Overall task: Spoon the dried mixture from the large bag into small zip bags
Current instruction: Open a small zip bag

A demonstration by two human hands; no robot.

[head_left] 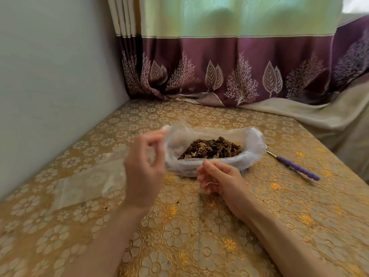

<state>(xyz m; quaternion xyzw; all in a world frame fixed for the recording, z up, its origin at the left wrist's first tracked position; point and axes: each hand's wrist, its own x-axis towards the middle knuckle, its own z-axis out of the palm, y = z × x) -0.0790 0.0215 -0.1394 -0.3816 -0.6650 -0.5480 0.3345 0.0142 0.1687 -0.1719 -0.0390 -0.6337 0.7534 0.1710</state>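
While we look down from head height, a large white plastic bag (215, 150) lies open in the middle of the surface (199, 236), which wears a gold floral cloth. Its rim is rolled down around a heap of dark brown dried mixture (211, 149). Our left hand (144, 166) is raised and motion-blurred just left of the bag, fingers curled with thumb and forefinger near the bag's edge; we cannot tell whether it grips anything. Our right hand (218, 176) rests in front of the bag, fingers loosely curled, and seems to hold something thin and pale. Clear small zip bags (87, 182) lie flat to the left. A spoon with a purple handle (295, 166) lies to the right of the large bag. A purple leaf-patterned curtain (229, 72) hangs behind.
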